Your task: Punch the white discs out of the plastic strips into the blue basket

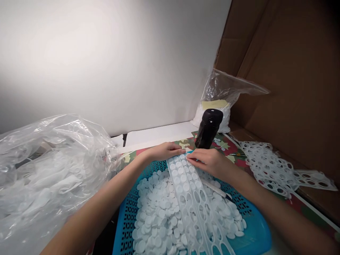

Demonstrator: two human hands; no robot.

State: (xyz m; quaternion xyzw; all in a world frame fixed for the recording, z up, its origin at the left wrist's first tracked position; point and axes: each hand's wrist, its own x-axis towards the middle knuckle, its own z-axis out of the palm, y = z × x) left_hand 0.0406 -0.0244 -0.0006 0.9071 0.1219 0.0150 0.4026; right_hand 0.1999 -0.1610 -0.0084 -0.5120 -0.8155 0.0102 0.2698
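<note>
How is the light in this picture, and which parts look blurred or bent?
Head view: the white wall is bright and washed out, the clear plastic bag shows glare and looks soft, the cardboard darkens toward the top right corner, and wide-angle distortion stretches the left forearm.

no readable text, pale yellow label on plastic bag, nothing legible
</note>
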